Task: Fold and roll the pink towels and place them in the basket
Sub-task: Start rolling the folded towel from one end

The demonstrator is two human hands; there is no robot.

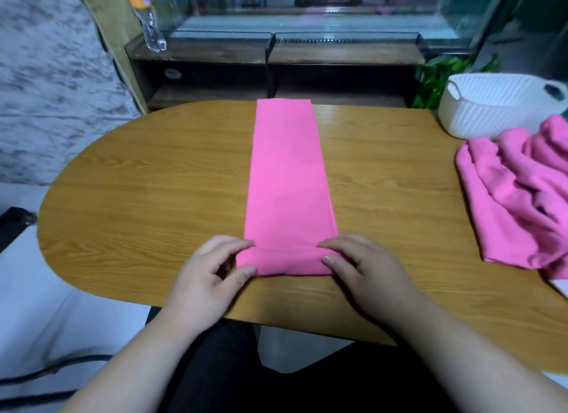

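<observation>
Pinches rolled end of pink towel (289,182) between curled fingers (239,244) and thumbs of left hand (209,274) and right hand (368,268), lower centre of frame; reaches in with bare forearms from below.

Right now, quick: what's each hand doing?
Left hand: closed, pinching the rolled end of the pink towel.
Right hand: closed, pinching the same rolled end.

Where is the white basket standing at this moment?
In the head view, the white basket stands at the far right of the table, just behind the heap of pink towels.
</observation>
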